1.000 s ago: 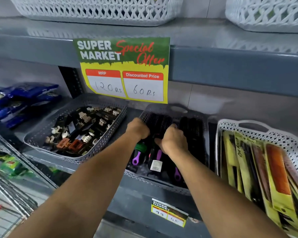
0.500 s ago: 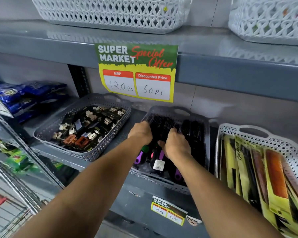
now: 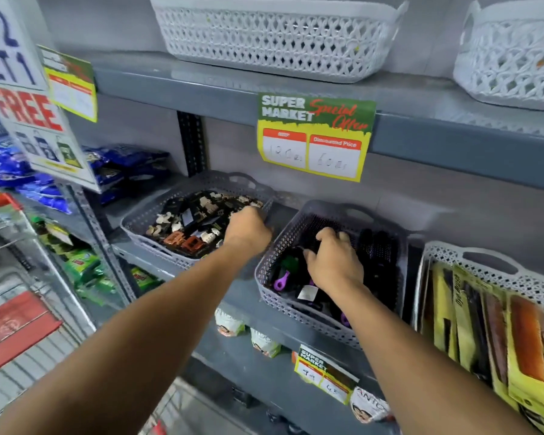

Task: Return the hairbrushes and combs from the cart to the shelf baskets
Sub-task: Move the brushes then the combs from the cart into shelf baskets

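A grey basket [image 3: 324,332] on the middle shelf holds several black hairbrushes [image 3: 377,249], some with purple handles [image 3: 279,282] or green ones. My right hand [image 3: 335,265] is inside it, fingers curled over a black brush head and thumb on the other side. My left hand [image 3: 248,230] hovers over the gap between this basket and the grey hair-clip basket [image 3: 145,238]; its fingers curl away from me and are hidden. To the right, a white basket [image 3: 484,255] holds packaged combs [image 3: 528,340] in yellow cards.
A wire cart [image 3: 13,324] with a red panel stands at lower left. White lattice baskets [image 3: 274,42] sit on the upper shelf, whose edge carries a special-offer sign [image 3: 314,136]. A hanging "FREE" sign [image 3: 22,102] juts out at upper left. Packets fill the lower shelves.
My left hand has come off the brushes and moved left out of the brush basket. My right hand stays on the brushes. My view has swung left and down, bringing in the cart.
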A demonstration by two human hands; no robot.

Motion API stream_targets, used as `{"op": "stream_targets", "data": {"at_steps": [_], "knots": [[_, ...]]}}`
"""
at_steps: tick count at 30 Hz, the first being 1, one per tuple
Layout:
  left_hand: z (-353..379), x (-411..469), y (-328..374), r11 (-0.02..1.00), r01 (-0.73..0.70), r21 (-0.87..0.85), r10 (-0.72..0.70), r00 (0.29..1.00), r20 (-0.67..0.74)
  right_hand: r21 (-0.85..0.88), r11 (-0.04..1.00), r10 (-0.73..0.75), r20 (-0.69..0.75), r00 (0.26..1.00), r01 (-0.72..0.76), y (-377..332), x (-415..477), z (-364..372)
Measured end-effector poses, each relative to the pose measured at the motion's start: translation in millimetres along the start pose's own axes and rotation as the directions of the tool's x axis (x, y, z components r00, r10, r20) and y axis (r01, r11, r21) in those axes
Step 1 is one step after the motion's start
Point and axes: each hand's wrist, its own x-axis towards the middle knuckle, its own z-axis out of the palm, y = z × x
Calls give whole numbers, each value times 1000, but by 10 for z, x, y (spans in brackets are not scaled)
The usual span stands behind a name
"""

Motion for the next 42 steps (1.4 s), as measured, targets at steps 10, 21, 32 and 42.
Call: {"op": "stream_targets", "data": {"at_steps": [10, 21, 32, 42], "knots": [[-1338, -828, -1708, 945, 322, -59, -325, 903, -282, 156, 888, -443, 41, 896, 432, -1354, -532, 567], [-1590, -2270, -3602, 686, 706, -177, -721, 625, -299, 273, 786, -617, 369, 695, 554, -2547, -1501, 1956], [-650, -2626, -4670, 410, 857, -312, -911, 402, -90, 199, 862, -452, 717, 531, 466, -2622, -2010, 3380], [461, -2834, -5442, 99, 943, -318, -986, 137, 100, -69, 881, -124, 921, 369, 468, -2120, -2219, 4645]]}}
